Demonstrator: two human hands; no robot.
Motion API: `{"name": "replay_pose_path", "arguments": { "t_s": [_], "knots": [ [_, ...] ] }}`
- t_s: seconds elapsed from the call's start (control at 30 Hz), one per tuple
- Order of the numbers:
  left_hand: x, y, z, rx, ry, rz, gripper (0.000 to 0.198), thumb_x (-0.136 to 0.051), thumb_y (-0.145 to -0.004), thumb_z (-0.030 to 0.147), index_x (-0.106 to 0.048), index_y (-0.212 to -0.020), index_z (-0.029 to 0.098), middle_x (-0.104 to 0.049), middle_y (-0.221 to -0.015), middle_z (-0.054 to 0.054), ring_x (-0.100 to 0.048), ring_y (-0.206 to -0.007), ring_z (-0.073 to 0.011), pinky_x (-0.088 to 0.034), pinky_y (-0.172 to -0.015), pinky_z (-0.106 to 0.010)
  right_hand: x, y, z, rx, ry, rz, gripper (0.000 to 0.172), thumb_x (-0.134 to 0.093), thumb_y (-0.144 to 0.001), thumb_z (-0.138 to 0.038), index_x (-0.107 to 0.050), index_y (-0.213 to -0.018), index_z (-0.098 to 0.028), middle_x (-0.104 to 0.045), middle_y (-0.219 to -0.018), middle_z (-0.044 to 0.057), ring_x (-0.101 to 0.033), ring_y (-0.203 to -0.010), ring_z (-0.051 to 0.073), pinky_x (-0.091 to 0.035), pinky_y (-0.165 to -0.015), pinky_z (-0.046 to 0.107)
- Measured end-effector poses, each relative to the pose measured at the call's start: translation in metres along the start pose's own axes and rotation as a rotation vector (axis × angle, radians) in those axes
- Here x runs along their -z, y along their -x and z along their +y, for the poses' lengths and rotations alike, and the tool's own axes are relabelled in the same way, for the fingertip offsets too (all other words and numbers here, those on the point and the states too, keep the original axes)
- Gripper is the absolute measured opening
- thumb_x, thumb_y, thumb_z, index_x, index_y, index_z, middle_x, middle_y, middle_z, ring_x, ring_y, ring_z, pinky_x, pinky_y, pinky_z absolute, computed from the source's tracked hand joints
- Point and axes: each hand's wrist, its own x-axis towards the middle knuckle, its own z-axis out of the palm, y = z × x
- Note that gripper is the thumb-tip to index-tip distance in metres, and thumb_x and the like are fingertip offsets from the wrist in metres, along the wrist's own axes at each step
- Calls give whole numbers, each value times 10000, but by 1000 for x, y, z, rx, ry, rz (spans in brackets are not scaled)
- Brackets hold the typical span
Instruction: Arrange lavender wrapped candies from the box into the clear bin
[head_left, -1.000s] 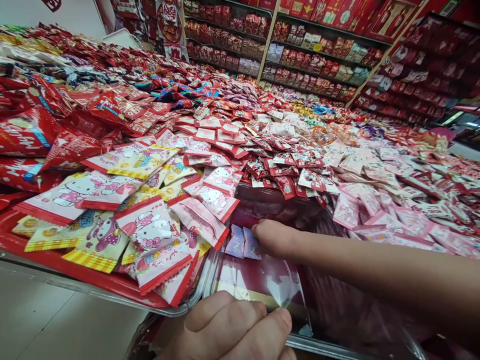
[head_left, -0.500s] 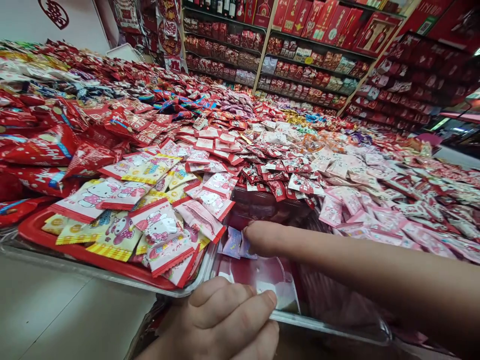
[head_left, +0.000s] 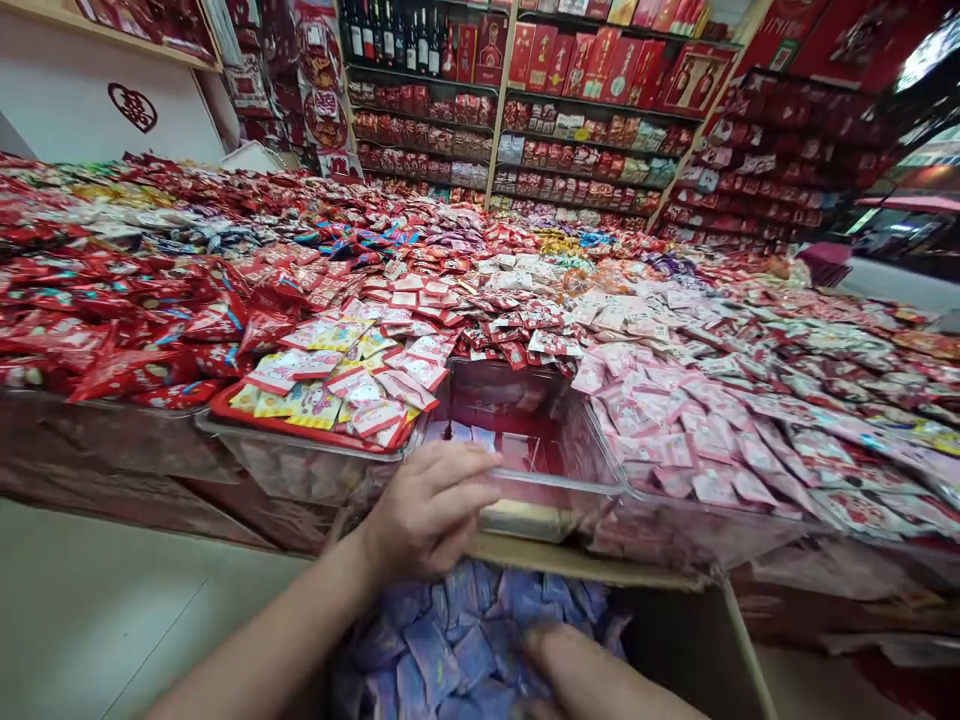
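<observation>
Below the counter, a cardboard box (head_left: 739, 640) holds many small purple-blue wrapped candies (head_left: 431, 655). My right hand (head_left: 581, 665) is down among them, blurred, its fingers mostly hidden. Above the box is a clear plastic bin (head_left: 570, 485) with a dark red inside and a few pale purple packets (head_left: 469, 435) on its bottom. My left hand (head_left: 439, 500) is at this bin's front left rim, fingers curled over it. To its left, a red tray (head_left: 315, 432) is heaped with pink and yellow cartoon candy packets (head_left: 360, 385).
Red candy packets (head_left: 142, 340) fill the bins at left, and pink packets (head_left: 690, 430) are piled at right. Shelves (head_left: 491, 130) with bottles and red boxes stand at the back. Light floor tiles (head_left: 127, 600) show at lower left.
My right hand has left the bin's inside and gone down into the box of purple candies. My left hand stays by the bin rim. The view has drawn back, showing the box.
</observation>
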Motion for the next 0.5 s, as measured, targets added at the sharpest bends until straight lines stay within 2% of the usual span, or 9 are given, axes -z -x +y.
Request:
{"name": "replay_pose_path", "arguments": {
  "t_s": [0.07, 0.13, 0.2, 0.3, 0.4, 0.43, 0.5],
  "knots": [
    [3, 2, 15, 26, 86, 57, 363, -483, -681, 6, -529, -994, 182, -543, -1123, -113, -455, -1081, -256, -397, -849, -430, -36, -20, 11, -113, -28, 99, 538, -716, -502, -212, -574, -1013, -125, -566, -1041, 159, -555, -922, 312, -434, -776, 345],
    [6, 11, 35, 96, 174, 84, 399, -469, -685, -18, -520, -1020, 193, -552, -1091, -104, -492, -1036, -231, -416, -833, -398, -56, -33, 17, -145, -92, 158, 609, -725, -465, -174, -541, -1044, -141, -514, -1103, 149, -535, -965, 310, -417, -809, 339],
    [7, 26, 56, 255, 267, 36, 361, -462, -718, -2, -532, -1011, 197, -576, -1026, -90, -531, -959, -195, -431, -810, -345, -63, -36, 22, -138, -140, 185, 597, -688, -496, -137, -507, -1064, -172, -498, -1115, 112, -526, -982, 276, -411, -809, 317],
    [2, 55, 79, 704, 417, -132, 208, -447, -791, 114, -572, -939, 188, -603, -935, -69, -549, -895, -179, -430, -798, -298, -58, -29, 28, -147, -189, 194, 567, -637, -529, -99, -476, -1066, -180, -560, -989, 66, -540, -923, 236, -418, -758, 310],
    [-12, 76, 91, 1156, 548, -216, 258, -478, -795, 237, -537, -1038, 176, -581, -1034, -76, -543, -924, -192, -416, -816, -297, -41, -13, 27, -112, -492, 178, 443, -616, -538, -82, -490, -950, -186, -560, -711, -19, -550, -675, 164, -415, -585, 259],
    [-17, 78, 95, 1250, 607, -223, 347, -507, -779, 269, -490, -1112, 172, -543, -1115, -90, -524, -971, -202, -405, -833, -302, -35, -7, 23, -66, -661, 173, 408, -619, -547, -90, -486, -919, -190, -545, -680, -34, -534, -624, 141, -403, -551, 243],
    [-27, 74, 102, 1334, 766, -224, 533, -579, -734, 314, -394, -1213, 173, -464, -1224, -106, -480, -1044, -211, -382, -858, -296, -21, 6, 11, 59, -973, 181, 374, -646, -569, -127, -483, -899, -194, -550, -709, -33, -524, -624, 119, -401, -559, 232]
  ]
}}
